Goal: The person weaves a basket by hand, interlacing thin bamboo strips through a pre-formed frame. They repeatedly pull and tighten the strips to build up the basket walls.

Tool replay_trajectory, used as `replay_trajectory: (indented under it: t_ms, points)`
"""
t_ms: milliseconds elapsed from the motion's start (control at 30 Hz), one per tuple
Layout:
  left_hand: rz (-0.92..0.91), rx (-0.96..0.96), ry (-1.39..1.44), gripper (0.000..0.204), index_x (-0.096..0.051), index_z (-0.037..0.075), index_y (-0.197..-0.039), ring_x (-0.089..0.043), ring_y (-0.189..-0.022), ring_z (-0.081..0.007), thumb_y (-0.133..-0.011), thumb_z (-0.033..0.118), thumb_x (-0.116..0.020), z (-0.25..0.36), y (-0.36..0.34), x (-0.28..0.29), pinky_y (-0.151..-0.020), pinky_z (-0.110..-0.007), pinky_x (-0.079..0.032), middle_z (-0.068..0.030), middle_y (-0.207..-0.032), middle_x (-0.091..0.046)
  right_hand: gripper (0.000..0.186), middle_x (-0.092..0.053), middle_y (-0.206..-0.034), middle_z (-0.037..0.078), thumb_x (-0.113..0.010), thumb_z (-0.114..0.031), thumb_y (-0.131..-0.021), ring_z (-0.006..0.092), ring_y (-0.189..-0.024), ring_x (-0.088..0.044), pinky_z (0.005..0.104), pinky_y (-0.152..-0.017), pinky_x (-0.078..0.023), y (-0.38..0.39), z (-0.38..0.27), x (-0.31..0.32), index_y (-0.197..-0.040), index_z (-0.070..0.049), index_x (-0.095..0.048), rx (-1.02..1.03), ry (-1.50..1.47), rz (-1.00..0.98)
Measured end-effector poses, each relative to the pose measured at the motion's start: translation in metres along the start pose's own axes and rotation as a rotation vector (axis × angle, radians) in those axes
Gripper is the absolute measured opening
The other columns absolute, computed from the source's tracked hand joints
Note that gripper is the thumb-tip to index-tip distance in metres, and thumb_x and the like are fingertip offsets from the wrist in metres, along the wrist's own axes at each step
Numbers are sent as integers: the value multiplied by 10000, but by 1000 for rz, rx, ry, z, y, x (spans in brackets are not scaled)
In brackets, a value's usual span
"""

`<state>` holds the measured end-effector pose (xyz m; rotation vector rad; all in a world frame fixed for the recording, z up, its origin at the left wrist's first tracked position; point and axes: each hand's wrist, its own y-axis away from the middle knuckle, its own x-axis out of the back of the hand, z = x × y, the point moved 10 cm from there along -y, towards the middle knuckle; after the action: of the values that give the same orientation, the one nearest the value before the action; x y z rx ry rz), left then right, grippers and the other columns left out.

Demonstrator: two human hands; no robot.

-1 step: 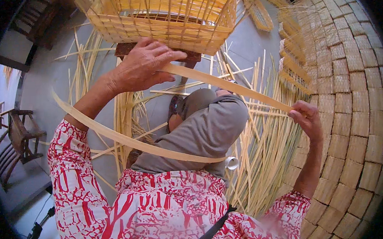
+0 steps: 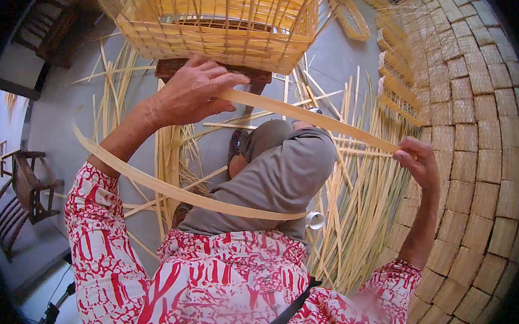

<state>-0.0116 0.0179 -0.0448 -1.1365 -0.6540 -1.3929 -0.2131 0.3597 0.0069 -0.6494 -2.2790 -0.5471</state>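
Note:
A pale, flat bamboo strip (image 2: 310, 118) is stretched slantwise between my two hands. Its far-left end is pinched by my left hand (image 2: 198, 89), whose thumb and index finger lie around it just under the basket. At the strip's right end, my right hand (image 2: 416, 154) has its fingertips closed on it. A second bamboo strip (image 2: 172, 194) arches across my left forearm and my lap, with its right end beside a short white tube (image 2: 315, 220). Directly beyond my left hand, a partly woven yellow basket (image 2: 222, 45) with upright stakes rests on a dark wooden stool (image 2: 167, 67).
Loose strips (image 2: 364, 215) lie in a heap on the floor to my right, and more (image 2: 168, 167) to my left. Several woven baskets (image 2: 398, 91) stand at the far right beside a wall of stacked woven blocks (image 2: 472, 143). A wooden chair (image 2: 32, 185) stands at left.
My right hand has shifted very slightly to the right with the strip's end. The basket appears shifted slightly left.

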Motion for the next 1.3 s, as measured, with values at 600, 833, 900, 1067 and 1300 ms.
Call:
replay_trajectory:
  t_ms: [600,833,900,1067,1300]
  points:
    - [551,167,352,332,-650,57,-1069,-683,-848,-221,-816,225,-785,-13,-15,42,-724,-322,-550,-93,-940,-682,150,-590,-754,-8,-536,-127,-1005,80,-653,-549,254,-598,-471,-57,-19,-96,-1027,-22,-641,85,-174,-197]
    - [707,226,412,442,-534,30,-1261,-593,-1039,-196,-897,199,-721,-46,-52,101,-887,-339,-491,-96,-1089,-652,86,-619,-727,109,-573,-100,-944,223,-603,-582,367,-584,-472,-66,-20,-93,-972,-32,-619,261,248,29]
    - [773,220,495,153,-648,14,-982,-608,-688,-121,-922,152,-681,-31,-60,125,-628,-304,-504,-48,-775,-659,105,-626,-727,98,-564,-100,-954,202,-591,-577,327,-580,-479,-68,-40,-103,-985,-13,-613,395,368,49]
    - [671,183,500,262,-652,19,-878,-577,-727,-64,-960,268,-663,-43,-74,120,-631,-242,-479,13,-736,-599,109,-590,-670,112,-559,-117,-961,212,-570,-576,347,-556,-468,-63,-13,-111,-960,-19,-607,295,384,35]
    - [912,69,391,349,-583,-51,-1215,-638,-975,-158,-965,183,-650,-31,-24,133,-877,-267,-516,-72,-1047,-671,130,-622,-739,193,-558,-169,-958,416,-695,-612,451,-615,-480,-70,-19,-127,-941,-57,-621,209,265,-21]
